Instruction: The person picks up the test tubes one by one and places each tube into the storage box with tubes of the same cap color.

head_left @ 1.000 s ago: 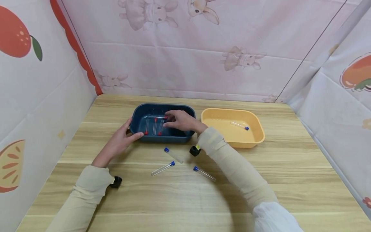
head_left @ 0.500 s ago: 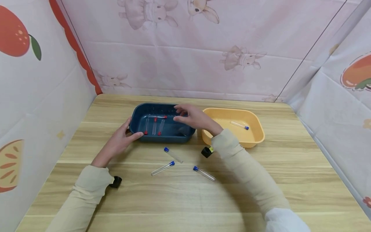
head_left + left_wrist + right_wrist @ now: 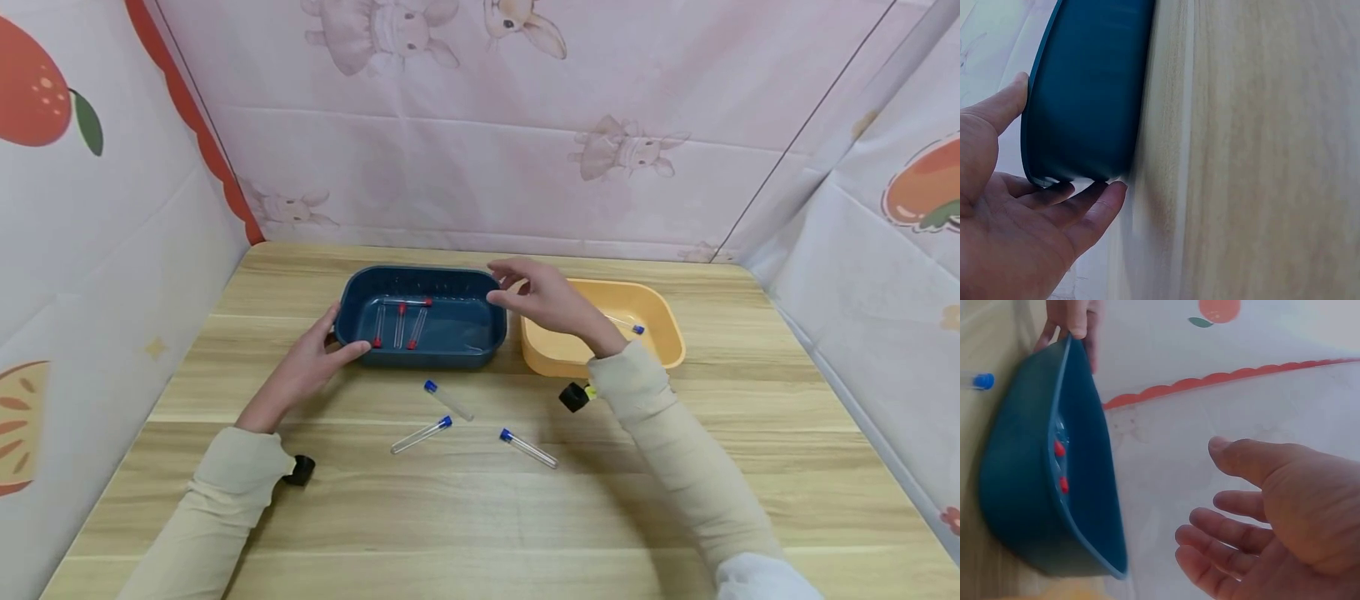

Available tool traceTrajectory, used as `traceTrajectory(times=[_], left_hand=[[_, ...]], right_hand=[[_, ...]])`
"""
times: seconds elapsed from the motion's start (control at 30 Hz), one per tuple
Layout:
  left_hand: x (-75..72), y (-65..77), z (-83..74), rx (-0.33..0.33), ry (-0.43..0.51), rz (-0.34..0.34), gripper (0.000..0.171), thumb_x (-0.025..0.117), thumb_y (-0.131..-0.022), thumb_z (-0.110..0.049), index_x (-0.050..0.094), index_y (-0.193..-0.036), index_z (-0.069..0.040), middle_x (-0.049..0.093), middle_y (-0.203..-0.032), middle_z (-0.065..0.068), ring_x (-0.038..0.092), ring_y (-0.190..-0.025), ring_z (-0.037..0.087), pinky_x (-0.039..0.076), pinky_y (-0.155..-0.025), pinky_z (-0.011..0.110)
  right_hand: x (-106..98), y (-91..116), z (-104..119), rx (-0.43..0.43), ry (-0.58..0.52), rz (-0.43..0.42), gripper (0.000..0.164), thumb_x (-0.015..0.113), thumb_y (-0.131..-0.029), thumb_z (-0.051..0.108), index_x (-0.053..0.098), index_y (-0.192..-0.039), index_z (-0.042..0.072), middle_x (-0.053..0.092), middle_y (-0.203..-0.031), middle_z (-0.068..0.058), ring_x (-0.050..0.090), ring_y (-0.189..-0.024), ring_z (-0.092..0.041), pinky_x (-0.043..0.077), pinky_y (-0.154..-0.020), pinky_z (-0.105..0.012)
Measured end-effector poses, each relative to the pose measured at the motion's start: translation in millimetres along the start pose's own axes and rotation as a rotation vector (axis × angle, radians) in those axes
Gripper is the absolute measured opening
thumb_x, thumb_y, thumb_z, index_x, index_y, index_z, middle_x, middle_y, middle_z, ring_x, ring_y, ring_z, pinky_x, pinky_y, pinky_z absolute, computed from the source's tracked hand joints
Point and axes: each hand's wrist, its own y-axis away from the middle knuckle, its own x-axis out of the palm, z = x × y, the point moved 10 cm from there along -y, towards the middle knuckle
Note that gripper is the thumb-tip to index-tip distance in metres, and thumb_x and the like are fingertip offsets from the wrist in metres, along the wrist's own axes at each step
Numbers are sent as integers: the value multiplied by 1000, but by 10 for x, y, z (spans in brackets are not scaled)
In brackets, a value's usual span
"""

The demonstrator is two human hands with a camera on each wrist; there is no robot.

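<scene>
Right hand (image 3: 553, 298) is backing off over the right edge of the navy tub (image 3: 461, 323), grip loose, probably empty, so four red-capped test tubes (image 3: 401, 323) look settled inside; left hand (image 3: 306, 362) keeps pinching its near left corner.

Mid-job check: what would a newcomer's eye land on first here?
Probably the dark blue bin, back and left of centre on the table, with four red-capped tubes inside and the left hand at its left end. Next, the yellow bin to its right, partly hidden by the empty right hand. Three blue-capped tubes lie loose nearer the person.
</scene>
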Motion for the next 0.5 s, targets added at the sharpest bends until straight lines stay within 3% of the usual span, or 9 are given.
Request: traceTrajectory(times=[0.5], left_hand=[[0,-2,1,-5,11,7,96,62,-104,-42,-2,-165,-5,11,-169,27,29,-150,47,27,-119,60]], right_hand=[[-455,464,-157,46,-3,-111,42,70,-100,10,61,-139,-4,65,-133,-18,64,-111,-29,53,-93,-48]])
